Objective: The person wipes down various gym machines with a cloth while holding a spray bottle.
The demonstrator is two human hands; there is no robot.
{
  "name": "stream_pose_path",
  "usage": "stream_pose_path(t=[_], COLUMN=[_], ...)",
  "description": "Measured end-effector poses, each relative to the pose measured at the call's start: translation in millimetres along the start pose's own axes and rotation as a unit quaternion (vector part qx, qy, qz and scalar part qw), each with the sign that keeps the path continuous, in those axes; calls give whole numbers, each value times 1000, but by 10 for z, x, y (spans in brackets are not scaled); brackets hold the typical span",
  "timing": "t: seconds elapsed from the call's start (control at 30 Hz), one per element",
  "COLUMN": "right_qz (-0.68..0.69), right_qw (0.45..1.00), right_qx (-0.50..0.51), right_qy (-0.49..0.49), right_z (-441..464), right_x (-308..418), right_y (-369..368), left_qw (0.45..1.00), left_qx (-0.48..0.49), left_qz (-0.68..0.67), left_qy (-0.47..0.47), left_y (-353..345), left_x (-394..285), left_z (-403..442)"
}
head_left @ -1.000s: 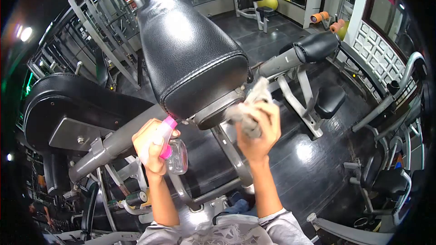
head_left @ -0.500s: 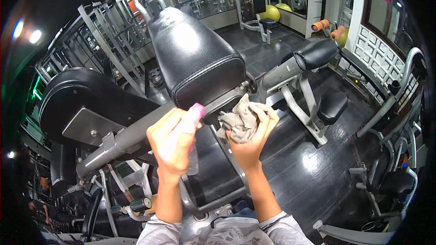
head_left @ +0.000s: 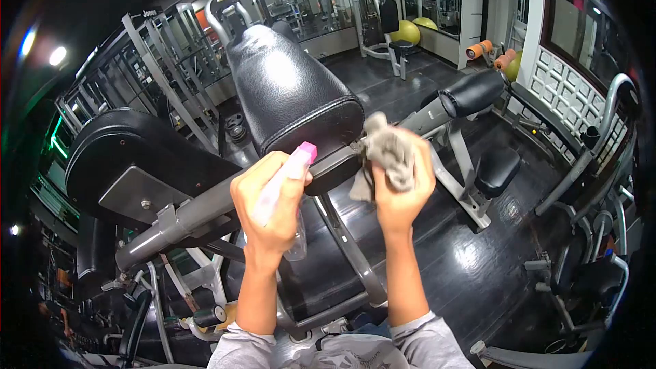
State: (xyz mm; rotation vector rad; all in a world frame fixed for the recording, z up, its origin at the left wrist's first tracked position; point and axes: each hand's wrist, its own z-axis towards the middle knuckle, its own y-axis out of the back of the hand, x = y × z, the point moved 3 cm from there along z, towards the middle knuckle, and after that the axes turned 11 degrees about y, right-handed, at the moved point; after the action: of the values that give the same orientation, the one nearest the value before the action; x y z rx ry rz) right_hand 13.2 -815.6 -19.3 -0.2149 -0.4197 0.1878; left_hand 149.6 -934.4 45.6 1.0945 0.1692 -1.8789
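Note:
My left hand (head_left: 268, 208) is wrapped round a spray bottle (head_left: 297, 244) with a pink nozzle, its clear lower part showing below my fingers. The nozzle points toward the near end of a black padded gym bench (head_left: 290, 85). To the right, my right hand (head_left: 408, 198) is closed on a crumpled grey cloth (head_left: 389, 154), slightly blurred. The cloth is near the bench pad's front right corner; whether it touches the metal there I cannot tell. A grey metal beam (head_left: 198, 212) runs beneath the pad, behind my left hand.
A rounded black pad (head_left: 130, 143) stands at left. Another machine with a black roller pad (head_left: 475, 92) and a small black seat (head_left: 497, 166) is at right. Metal frame legs (head_left: 348, 253) stand on the dark floor below my hands. Yellow exercise balls (head_left: 406, 33) lie at the back.
My right hand has moved up and to the right with the cloth. My left hand and the spray bottle have shifted slightly right and up, and the view has tilted a little.

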Motion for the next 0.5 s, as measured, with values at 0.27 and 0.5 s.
stream_pose_path(t=[0.27, 0.5], right_qz=[-25, -64], right_qw=[983, 995], right_qx=[138, 43], right_qy=[117, 62], right_z=[220, 271], right_x=[260, -115], right_y=[-416, -244], left_qw=[984, 980], left_qx=[26, 41], left_qz=[-164, -172], left_qy=[67, 93], left_y=[283, 453], left_x=[207, 305], left_z=[-87, -153])
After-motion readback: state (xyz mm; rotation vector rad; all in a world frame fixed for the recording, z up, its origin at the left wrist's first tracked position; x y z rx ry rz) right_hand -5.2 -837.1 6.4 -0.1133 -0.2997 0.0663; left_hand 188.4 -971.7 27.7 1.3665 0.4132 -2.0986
